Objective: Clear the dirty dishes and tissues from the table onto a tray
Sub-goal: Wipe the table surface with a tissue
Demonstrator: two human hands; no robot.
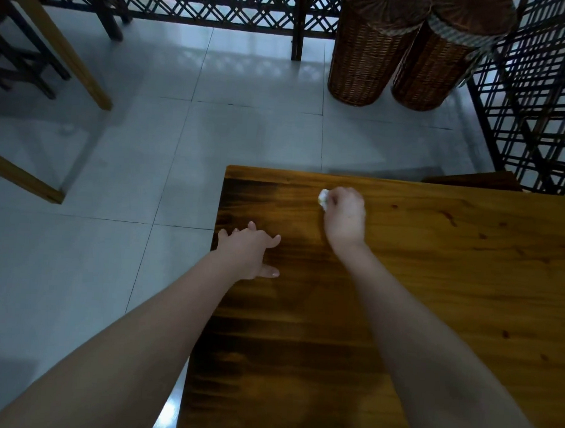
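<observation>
My right hand (345, 217) is curled round a small crumpled white tissue (323, 198) near the far edge of the wooden table (434, 287); only a bit of the tissue shows past the fingers. My left hand (249, 251) rests on the table's left edge with its fingers spread, thumb on the top, holding nothing. No dishes and no tray are in view.
Two tall wicker baskets (400, 56) stand on the tiled floor beyond the table. A dark lattice screen (541, 113) runs along the back and right. Wooden chair or table legs (54, 54) stand at the left. A dark stool top (472, 179) shows behind the table's far edge.
</observation>
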